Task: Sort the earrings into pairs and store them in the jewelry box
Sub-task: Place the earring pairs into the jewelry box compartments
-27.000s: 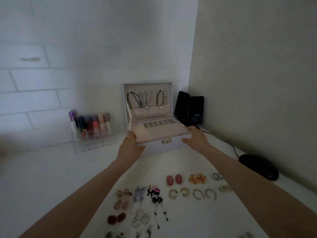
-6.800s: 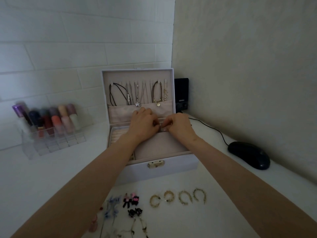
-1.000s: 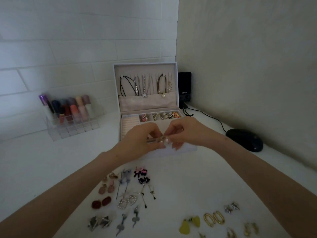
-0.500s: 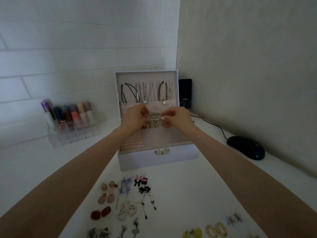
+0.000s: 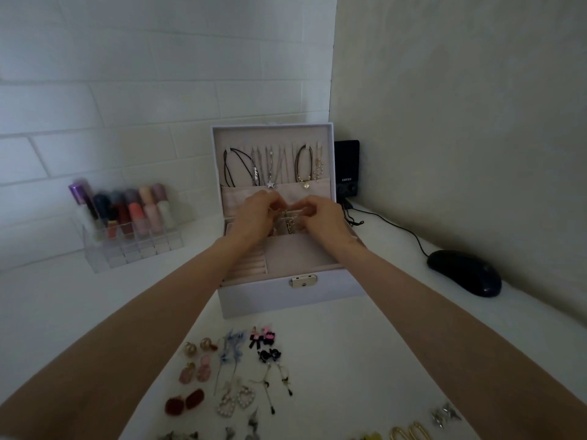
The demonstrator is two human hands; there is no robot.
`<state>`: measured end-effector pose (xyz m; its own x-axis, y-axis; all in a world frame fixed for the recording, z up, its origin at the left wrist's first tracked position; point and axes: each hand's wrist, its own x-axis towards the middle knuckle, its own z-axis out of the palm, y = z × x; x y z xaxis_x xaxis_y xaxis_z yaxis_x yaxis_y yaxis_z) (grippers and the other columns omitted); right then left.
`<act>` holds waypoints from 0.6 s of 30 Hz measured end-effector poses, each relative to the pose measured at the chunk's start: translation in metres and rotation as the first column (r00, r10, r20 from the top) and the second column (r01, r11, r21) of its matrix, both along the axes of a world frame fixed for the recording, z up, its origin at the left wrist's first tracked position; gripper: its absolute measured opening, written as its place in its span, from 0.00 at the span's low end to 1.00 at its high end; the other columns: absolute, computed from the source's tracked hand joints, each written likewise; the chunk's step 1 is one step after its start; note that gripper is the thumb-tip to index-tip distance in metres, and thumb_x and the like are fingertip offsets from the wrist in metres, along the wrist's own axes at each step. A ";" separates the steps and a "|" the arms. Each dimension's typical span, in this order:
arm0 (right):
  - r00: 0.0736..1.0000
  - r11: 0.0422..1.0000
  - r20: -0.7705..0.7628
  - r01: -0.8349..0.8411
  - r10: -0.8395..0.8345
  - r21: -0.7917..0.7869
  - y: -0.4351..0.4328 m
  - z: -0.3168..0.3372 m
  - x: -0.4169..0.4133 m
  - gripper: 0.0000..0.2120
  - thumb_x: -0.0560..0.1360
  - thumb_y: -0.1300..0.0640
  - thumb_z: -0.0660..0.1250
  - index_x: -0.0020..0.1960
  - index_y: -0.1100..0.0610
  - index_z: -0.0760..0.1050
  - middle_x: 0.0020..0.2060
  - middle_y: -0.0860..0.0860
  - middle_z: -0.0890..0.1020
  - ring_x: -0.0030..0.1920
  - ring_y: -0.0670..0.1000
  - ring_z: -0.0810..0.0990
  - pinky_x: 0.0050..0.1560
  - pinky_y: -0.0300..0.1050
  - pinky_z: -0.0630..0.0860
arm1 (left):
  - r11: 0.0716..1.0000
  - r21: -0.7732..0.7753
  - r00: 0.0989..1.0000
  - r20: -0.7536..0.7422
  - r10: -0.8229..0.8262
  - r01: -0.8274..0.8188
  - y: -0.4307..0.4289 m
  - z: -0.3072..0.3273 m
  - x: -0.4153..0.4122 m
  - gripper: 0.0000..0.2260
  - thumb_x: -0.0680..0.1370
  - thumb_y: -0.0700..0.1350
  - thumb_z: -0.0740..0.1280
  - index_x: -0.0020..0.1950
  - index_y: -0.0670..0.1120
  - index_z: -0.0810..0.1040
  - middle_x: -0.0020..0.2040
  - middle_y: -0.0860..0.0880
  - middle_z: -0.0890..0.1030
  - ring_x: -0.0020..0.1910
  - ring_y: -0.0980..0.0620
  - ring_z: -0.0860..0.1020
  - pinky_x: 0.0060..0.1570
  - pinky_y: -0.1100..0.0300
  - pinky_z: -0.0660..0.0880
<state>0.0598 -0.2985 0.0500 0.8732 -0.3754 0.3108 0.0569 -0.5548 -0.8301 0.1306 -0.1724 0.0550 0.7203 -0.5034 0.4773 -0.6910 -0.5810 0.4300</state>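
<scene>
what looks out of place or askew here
Nothing stands out. The jewelry box sits level with its lid upright, necklaces hang straight, and the earrings on the table lie in neat pairs.

Earrings (image 5: 235, 373) before jewelry box (image 5: 286, 296); mouse (image 5: 463, 273) right.

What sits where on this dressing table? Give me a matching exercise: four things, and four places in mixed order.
Things
1. computer mouse
2. clear lipstick rack
3. necklaces
4. pearl heart earrings

Places
a. hanging inside the raised lid of the jewelry box
b. on the table, right of the box
c. on the table, left of the box
d. on the table, in front of the box

Pairs: 1-b, 2-c, 3-a, 4-d
</scene>
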 end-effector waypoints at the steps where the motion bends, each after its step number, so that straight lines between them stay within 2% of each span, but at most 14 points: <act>1: 1.000 1.000 0.012 0.020 -0.020 0.022 -0.001 0.000 0.001 0.13 0.69 0.72 0.67 0.51 0.62 0.79 0.44 0.60 0.82 0.45 0.56 0.81 0.50 0.55 0.79 | 1.000 0.006 1.000 0.003 -0.010 0.010 -0.001 0.000 -0.001 0.10 0.73 0.33 0.65 0.52 0.41 0.79 0.50 0.42 0.80 0.49 0.44 0.77 0.48 0.58 0.70; 5: 0.997 0.993 0.035 0.062 -0.066 0.096 -0.004 -0.003 0.001 0.09 0.69 0.71 0.68 0.47 0.62 0.79 0.44 0.60 0.83 0.45 0.58 0.82 0.51 0.56 0.79 | 0.998 0.045 0.999 0.019 -0.042 0.041 -0.005 -0.001 -0.002 0.09 0.72 0.33 0.66 0.50 0.40 0.78 0.48 0.40 0.79 0.49 0.42 0.76 0.50 0.50 0.73; 14: 0.998 0.995 0.029 0.050 -0.053 0.083 -0.006 -0.005 0.002 0.08 0.69 0.69 0.69 0.46 0.59 0.79 0.43 0.59 0.83 0.44 0.56 0.82 0.48 0.55 0.80 | 0.988 0.152 0.997 0.067 -0.033 0.022 -0.006 -0.004 0.006 0.08 0.74 0.37 0.66 0.52 0.41 0.81 0.48 0.38 0.79 0.51 0.40 0.75 0.48 0.54 0.68; 18: 0.999 0.998 0.046 0.018 -0.021 0.056 -0.005 -0.005 0.002 0.08 0.69 0.69 0.69 0.46 0.62 0.80 0.44 0.58 0.83 0.44 0.52 0.81 0.51 0.51 0.79 | 0.981 0.192 0.995 0.089 -0.046 0.028 -0.006 -0.006 0.007 0.10 0.75 0.38 0.65 0.55 0.42 0.81 0.50 0.38 0.78 0.52 0.40 0.74 0.47 0.55 0.67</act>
